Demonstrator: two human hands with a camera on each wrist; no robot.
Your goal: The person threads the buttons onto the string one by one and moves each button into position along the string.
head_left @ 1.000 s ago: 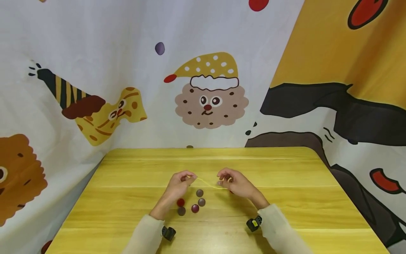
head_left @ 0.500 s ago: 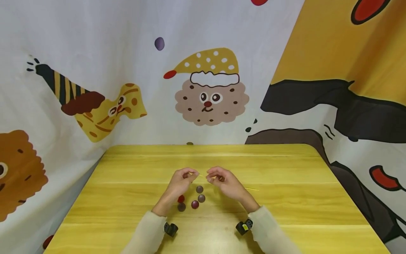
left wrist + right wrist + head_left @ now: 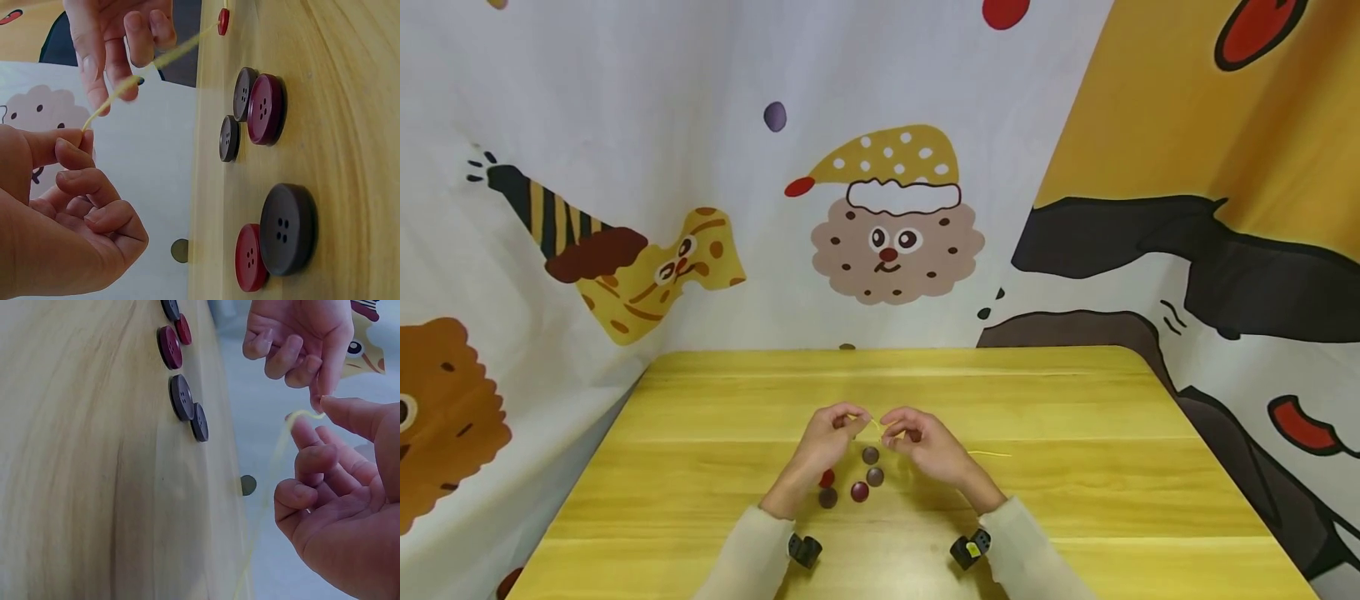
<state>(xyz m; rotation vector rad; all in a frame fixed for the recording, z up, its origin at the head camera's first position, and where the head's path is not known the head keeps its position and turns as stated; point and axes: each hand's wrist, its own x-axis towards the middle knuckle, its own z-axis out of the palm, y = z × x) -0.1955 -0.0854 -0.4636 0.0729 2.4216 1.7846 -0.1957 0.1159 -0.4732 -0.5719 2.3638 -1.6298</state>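
Two cream sleeves (image 3: 752, 557) come in over the near edge of the yellow wooden worktop (image 3: 700, 467), each with a small black wrist unit. Just beyond them lies a cluster of five buttons (image 3: 853, 479), taken here as the landmark: a red button (image 3: 827, 478) and a dark button (image 3: 828, 497) on its left side, partly under the left wrist, a maroon button (image 3: 860, 492) at the near middle, and two more dark ones on the far right side; all lie flat on the wood. Directly above and just past the cluster both hands are raised off the surface, close together. The left hand (image 3: 825, 437) has its grip pinching one end of a thin yellow thread (image 3: 128, 81) between thumb and forefinger, other fingers curled in. The right hand (image 3: 921, 442) pinches the same thread a short way along, thumb against fingertip. From there the thread trails to the right of the cluster and lies on the wood. Beyond the worktop's far edge hangs a cartoon-printed cloth backdrop (image 3: 895, 225).
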